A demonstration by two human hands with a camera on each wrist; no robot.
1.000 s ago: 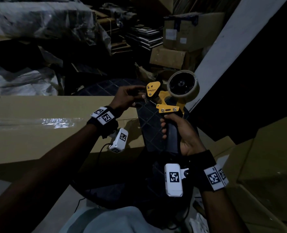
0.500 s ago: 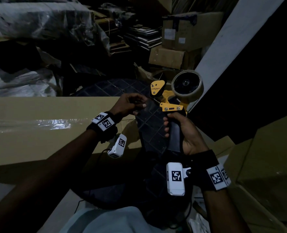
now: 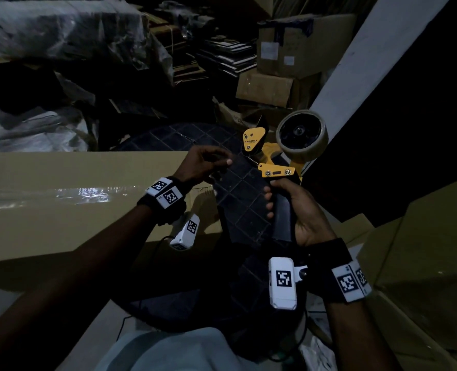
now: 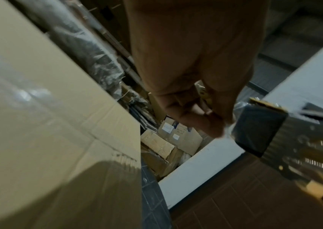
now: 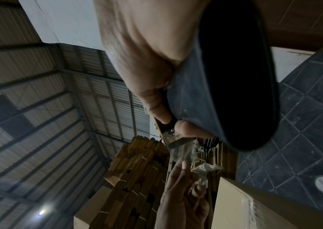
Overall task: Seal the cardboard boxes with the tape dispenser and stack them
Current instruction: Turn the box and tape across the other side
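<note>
Cardboard fills a dim storeroom: corrugated metal walls and roof rise overhead, plastic-wrapped bundles lie at far left, and brown cartons are heaped at the far side beside a white pillar. Dark, diamond-patterned flooring shows between the boxes. One long cardboard box lies at near left, a glossy strip of clear tape along its flat top; more plain boxes stand at near right. A person's right hand is wrapped around the black handle of a yellow-framed tape dispenser, held upright in the air above the floor gap, just right of the long box's end. A single roll of tan tape sits on its hub. The left hand, fingers curled, pinches crinkled clear tape just beside the dispenser's front end. Both wrists carry black bands with white marker blocks.
</note>
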